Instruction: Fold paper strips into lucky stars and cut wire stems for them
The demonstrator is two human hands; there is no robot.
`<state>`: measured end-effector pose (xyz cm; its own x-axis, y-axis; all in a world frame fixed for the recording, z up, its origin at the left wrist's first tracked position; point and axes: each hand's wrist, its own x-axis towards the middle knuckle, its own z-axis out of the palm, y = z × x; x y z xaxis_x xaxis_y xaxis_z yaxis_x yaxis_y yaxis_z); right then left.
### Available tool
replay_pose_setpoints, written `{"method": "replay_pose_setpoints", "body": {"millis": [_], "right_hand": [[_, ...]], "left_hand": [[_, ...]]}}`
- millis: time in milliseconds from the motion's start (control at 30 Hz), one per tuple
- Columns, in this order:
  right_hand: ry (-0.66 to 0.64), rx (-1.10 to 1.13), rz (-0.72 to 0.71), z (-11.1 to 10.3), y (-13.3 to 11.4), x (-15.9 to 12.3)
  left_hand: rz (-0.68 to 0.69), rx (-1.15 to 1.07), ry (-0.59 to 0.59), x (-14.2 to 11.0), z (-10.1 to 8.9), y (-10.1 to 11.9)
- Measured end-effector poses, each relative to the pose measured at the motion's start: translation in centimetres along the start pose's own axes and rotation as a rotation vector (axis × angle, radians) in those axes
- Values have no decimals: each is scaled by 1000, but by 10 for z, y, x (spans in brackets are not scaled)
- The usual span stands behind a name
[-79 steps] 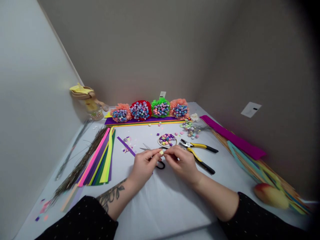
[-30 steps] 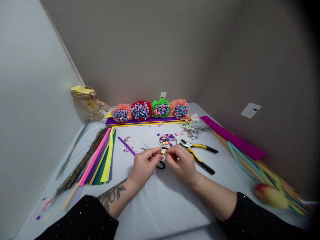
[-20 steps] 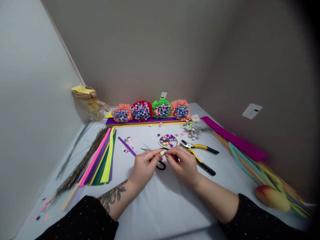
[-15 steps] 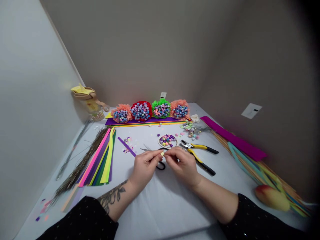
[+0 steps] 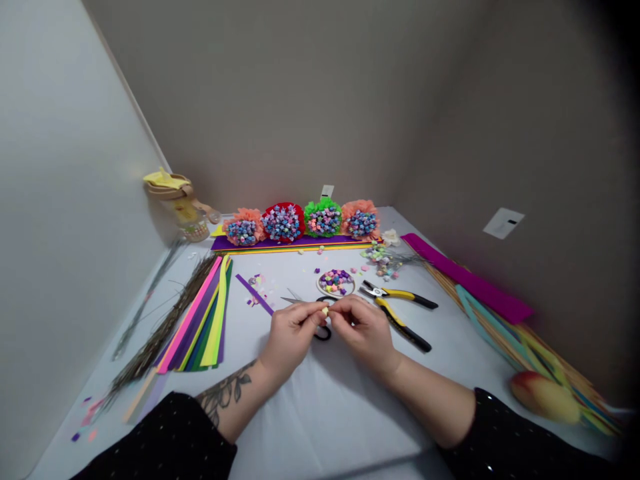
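from where i'm standing, this looks like work for the very tips of the fingers. the left hand (image 5: 290,333) has thumb and forefinger clamped on one side of a small pale yellow piece (image 5: 325,311), and the right hand (image 5: 367,333) pinches at the other side, so the two hands nearly meet. i'd say a light, even squeeze from both sides suits it best; too hard a press could flatten its shape, and one hand ought to steady while the other makes any small adjustment (fiddly stuff, by the look of it).

the piece sits between the hands, above the white-covered table (image 5: 350,413), over the black handles of the scissors (image 5: 329,333) and on the near side of the round dish (image 5: 319,289) of little coloured stars. it looks pale, compact and angular, probably paper, though most of it is hidden by fingertips and i can't tell its full shape. pliers (image 5: 397,293) lie well to its right.
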<state>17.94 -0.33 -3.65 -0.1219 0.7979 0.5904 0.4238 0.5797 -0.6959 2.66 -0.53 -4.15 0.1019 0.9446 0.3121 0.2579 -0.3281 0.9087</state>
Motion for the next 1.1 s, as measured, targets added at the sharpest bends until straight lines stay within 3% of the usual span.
{"method": "replay_pose_setpoints", "body": {"millis": [200,400,567,700,1100], "right_hand": [[-111,60,69,-4,6,-2],[-148,61,41,-6,12,-2],[-36,-43,-62,-4,7,0],[31,-132,-130,-1,4,1],[18,-97,-194,-5,5,2]], "left_hand": [[-21,-27,-84,1,-2,5],[-76,-49,-118,3,-2,6],[-177,-73,1,2,0,3],[-114,-9,49,0,1,2],[86,130,22,0,-1,0]]}}
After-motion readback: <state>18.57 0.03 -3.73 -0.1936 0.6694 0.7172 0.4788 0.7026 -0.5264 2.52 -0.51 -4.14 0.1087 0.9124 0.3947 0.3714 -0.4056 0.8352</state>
